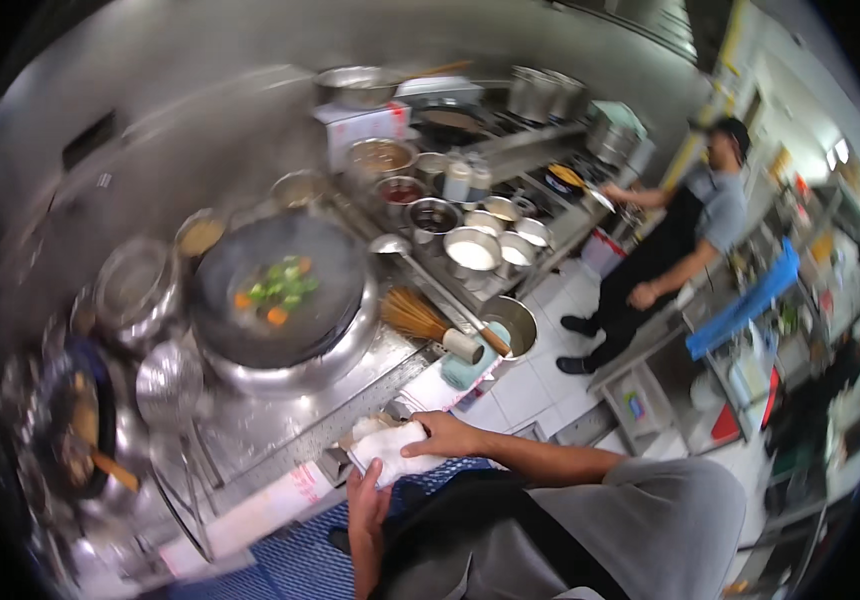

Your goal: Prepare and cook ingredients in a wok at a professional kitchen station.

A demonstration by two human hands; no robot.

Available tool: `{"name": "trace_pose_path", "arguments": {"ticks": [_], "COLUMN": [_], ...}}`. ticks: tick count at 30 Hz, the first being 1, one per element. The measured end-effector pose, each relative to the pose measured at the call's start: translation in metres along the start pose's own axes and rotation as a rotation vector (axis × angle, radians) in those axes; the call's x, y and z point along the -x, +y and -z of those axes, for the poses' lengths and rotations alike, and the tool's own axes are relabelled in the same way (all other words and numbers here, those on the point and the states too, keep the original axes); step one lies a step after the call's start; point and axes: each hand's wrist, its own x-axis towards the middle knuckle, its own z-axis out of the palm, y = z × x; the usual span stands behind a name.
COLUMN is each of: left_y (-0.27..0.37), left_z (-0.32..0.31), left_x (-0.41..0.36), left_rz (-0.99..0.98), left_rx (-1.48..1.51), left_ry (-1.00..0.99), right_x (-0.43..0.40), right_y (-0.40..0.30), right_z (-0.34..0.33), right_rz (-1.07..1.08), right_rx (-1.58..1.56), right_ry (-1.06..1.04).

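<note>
A folded white cloth is held between my two hands at the front edge of the range. My left hand grips its near left side, thumb on top. My right hand closes over its right end. Beyond them a steaming black wok sits on a round metal burner ring, with chopped green vegetables and orange pieces in it. Right of the wok lie a bamboo wok brush and a steel ladle with a wooden handle.
A wire strainer and a second wok stand left. Sauce containers and metal bowls crowd the back right. A metal bucket and a teal cloth are at the right edge. A co-worker stands farther right, at a pan.
</note>
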Motion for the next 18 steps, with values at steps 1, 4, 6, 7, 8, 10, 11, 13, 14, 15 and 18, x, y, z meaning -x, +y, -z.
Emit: {"name": "trace_pose_path", "arguments": {"ticks": [1, 4, 6, 7, 8, 10, 11, 13, 14, 15, 18], "left_y": [-0.002, -0.019, -0.023, -0.018, -0.025, -0.002, 0.01, 0.003, 0.003, 0.004, 0.011], "left_z": [0.005, 0.032, 0.041, 0.047, 0.06, 0.042, 0.035, 0.057, 0.064, 0.067, 0.062], "left_x": [-0.004, -0.008, -0.003, 0.0, 0.003, 0.025, 0.03, 0.034, 0.035, 0.037, 0.033], "left_rz": [-0.019, -0.071, -0.198, -0.325, -0.553, -0.425, -0.604, -0.52, -0.51, -0.513, -0.559], "left_rx": [0.058, 0.069, -0.052, -0.355, -0.627, -0.36, -0.65, -0.678, -0.683, -0.74, -0.86], "left_ry": [0.034, 0.063, 0.227, 0.264, 0.321, 0.26, 0.362, 0.201, 0.226, 0.247, 0.334], "right_x": [0.001, 0.0, -0.001, -0.007, -0.007, -0.01, -0.015, -0.02, -0.029, -0.032, -0.032], "right_y": [-0.003, -0.01, -0.025, -0.022, -0.043, -0.026, -0.026, -0.02, -0.014, -0.012, -0.035], "right_z": [-0.001, -0.005, -0.015, -0.019, -0.019, -0.025, -0.023, -0.026, -0.027, -0.029, -0.047], "right_rz": [-0.014, -0.135, -0.161, -0.128, -0.183, -0.199, -0.207, -0.233, -0.23, -0.22, -0.146], "right_rx": [0.039, -0.06, -0.172, -0.257, -0.16, -0.262, -0.23, -0.291, -0.28, -0.22, -0.253], "right_ry": [-0.056, -0.068, -0.08, -0.097, -0.162, -0.217, -0.247, -0.262, -0.279, -0.297, -0.31]}}
